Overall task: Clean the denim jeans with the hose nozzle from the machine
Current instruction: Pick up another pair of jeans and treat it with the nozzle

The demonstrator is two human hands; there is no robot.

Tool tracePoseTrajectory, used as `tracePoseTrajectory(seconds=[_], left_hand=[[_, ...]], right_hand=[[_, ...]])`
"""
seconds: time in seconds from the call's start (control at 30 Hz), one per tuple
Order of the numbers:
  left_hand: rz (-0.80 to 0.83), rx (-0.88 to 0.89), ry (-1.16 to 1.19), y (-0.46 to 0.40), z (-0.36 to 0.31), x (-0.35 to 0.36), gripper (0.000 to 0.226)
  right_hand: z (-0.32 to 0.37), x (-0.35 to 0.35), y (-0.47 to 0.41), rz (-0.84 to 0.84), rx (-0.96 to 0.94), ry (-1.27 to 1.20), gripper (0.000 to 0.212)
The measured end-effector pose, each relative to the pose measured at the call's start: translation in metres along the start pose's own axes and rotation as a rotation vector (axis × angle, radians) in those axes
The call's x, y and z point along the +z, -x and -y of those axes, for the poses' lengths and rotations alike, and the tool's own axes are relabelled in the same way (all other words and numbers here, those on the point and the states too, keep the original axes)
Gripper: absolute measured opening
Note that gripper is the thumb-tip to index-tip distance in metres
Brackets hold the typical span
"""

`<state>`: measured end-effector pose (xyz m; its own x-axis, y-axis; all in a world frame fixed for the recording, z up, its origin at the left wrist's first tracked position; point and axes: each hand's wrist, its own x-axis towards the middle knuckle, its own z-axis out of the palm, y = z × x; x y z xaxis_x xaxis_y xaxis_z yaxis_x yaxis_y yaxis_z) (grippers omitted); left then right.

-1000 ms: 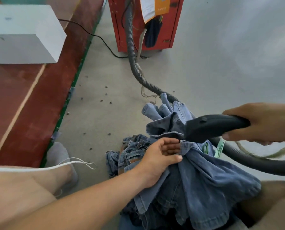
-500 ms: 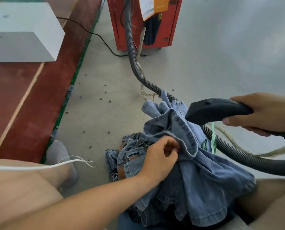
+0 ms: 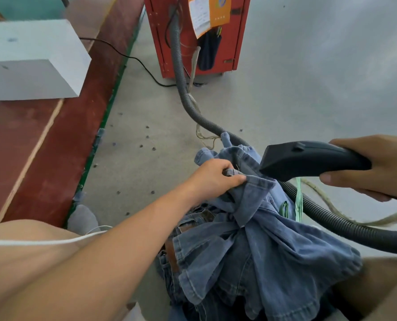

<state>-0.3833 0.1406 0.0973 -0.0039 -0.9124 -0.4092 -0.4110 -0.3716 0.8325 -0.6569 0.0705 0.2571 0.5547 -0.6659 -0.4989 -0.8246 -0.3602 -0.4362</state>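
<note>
The denim jeans [image 3: 257,246] were faded blue, the hose nozzle [image 3: 308,159] black, its ribbed hose [image 3: 188,98] grey, the machine [image 3: 193,38] red.

Grey concrete floor [image 3: 308,89], red strip [image 3: 61,144] left, white block [image 3: 33,72], maybe foam.

Soft, even daylight is filling the scene, with no hard-edged shadows anywhere. The grey floor [image 3: 308,93] is glowing palest at upper right, suggesting a source on that side, and is darkening gradually towards lower left. Only faint, diffuse shade is gathering beneath the white block [image 3: 33,63] and under the folds of the denim jeans [image 3: 262,251]. No glare or blown highlights are showing. Wide-angle distortion is bending straight lines near the borders: the red machine [image 3: 193,35] is leaning and the floor's coloured stripe is curving. Slight softness is spreading over the corners and the nearest forearm, while the centre is staying reasonably sharp.
</note>
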Motion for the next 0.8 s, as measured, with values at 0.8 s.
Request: tracePoseTrajectory(seconds=[0.8], left_hand=[[0.273,0.047,0.562,0.022,-0.001,-0.004,0.023]], right_hand=[[0.011,0.011,-0.017,-0.016,-0.142,0.057,0.030]])
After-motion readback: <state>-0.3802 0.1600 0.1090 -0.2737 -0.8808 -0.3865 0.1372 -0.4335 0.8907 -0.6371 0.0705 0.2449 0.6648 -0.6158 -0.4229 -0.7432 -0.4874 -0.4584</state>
